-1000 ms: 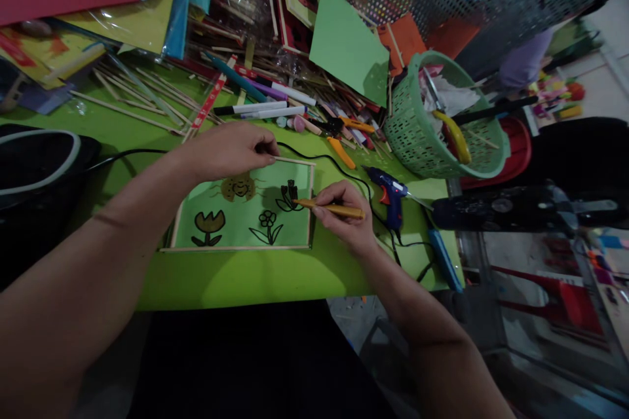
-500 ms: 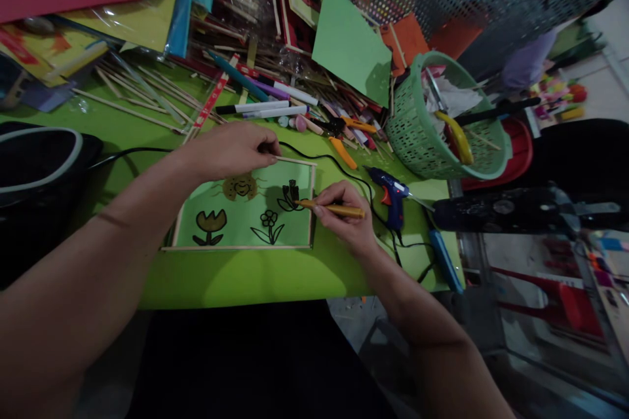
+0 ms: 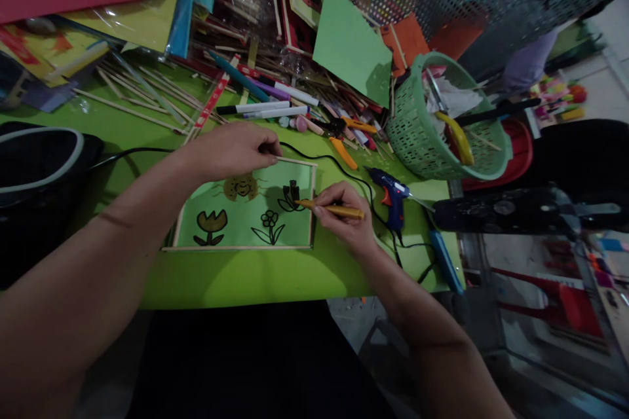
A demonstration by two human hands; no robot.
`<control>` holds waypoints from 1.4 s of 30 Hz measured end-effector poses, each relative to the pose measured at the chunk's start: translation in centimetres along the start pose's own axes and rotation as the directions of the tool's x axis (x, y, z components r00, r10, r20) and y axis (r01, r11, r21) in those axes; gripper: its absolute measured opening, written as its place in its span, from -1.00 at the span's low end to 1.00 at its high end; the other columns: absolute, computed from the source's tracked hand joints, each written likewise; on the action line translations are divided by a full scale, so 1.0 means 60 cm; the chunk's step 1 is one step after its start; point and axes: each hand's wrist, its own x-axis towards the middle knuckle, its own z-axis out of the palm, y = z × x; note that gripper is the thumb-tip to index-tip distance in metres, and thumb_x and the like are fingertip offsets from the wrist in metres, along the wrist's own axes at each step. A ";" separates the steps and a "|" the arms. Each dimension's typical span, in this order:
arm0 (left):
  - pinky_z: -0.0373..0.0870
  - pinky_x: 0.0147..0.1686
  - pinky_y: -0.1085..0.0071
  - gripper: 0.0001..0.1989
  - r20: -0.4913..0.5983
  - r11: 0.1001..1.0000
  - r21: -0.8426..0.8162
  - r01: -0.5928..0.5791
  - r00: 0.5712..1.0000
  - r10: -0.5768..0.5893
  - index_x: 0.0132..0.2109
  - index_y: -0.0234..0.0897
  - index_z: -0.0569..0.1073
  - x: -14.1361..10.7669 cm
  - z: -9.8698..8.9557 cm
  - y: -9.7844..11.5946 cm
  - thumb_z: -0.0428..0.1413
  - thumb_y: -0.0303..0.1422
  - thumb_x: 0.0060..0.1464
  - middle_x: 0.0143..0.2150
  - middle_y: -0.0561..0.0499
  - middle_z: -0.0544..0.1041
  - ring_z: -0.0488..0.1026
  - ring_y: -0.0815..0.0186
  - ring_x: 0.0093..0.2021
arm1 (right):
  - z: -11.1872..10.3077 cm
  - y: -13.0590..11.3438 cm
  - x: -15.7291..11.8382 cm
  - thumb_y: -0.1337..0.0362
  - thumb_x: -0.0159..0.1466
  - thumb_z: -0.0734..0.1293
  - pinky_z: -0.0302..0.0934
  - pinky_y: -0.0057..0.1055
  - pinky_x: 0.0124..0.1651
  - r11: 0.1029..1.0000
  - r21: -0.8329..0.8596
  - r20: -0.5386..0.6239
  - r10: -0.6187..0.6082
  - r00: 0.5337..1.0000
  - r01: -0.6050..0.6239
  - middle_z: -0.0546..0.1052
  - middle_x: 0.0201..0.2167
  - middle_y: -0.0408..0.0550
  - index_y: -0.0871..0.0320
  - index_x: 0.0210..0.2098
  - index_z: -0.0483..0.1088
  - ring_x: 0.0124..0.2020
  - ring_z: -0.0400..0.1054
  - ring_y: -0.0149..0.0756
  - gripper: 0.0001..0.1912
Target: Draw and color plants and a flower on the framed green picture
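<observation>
"A bright green counter (image 3: 236, 281) spreads across my remote view. What lies there?"

"I see a green paper picture edged with thin pale wooden sticks (image 3: 238, 229), flat near the front, left of the blue plastic glue gun (image 3: 394, 203)."

"And the hands?"

"The right hand (image 3: 351, 229) pinches a slim golden-brown marker (image 3: 344, 211), tip at the dark drawn flower (image 3: 292, 192). The left hand (image 3: 226, 149) curls at the picture's far edge; I can't tell whether it grips."

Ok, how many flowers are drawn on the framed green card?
3: a filled tulip at lower left, an outlined flower right of it, and a dark flower by the pen. The left hand and arm may hide more.
</observation>
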 end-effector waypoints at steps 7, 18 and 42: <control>0.48 0.07 0.23 -0.58 0.006 1.000 0.012 0.009 1.000 -0.009 0.09 -0.24 0.65 -0.001 -0.001 0.002 0.06 -0.20 0.23 0.08 -0.11 0.71 0.62 0.06 0.02 | -0.001 0.001 0.000 0.11 0.33 0.52 0.29 -0.40 -0.38 0.999 0.012 0.010 -0.032 0.999 0.032 0.56 -0.42 -0.18 0.05 -0.31 0.48 -0.44 0.38 -0.36 -0.79; 0.49 0.07 0.20 -0.55 0.000 1.000 0.003 0.001 1.000 -0.001 0.08 -0.22 0.66 0.001 0.001 -0.003 0.05 -0.15 0.21 0.07 -0.11 0.71 0.63 0.03 0.01 | 0.000 -0.003 0.002 0.16 0.32 0.52 0.32 -0.38 -0.36 0.999 0.003 0.025 -0.036 0.999 0.036 0.57 -0.40 -0.17 0.04 -0.30 0.48 -0.43 0.41 -0.34 -0.82; 0.45 0.05 0.26 -0.60 -0.002 1.000 -0.004 0.012 1.000 -0.012 0.06 -0.20 0.66 0.002 0.003 -0.003 0.08 -0.17 0.22 0.06 -0.08 0.72 0.62 0.07 0.01 | 0.002 0.005 0.001 0.04 0.34 0.52 0.30 -0.37 -0.35 1.000 -0.017 0.028 -0.001 1.000 0.001 0.57 -0.40 -0.14 0.05 -0.30 0.50 -0.42 0.40 -0.33 -0.74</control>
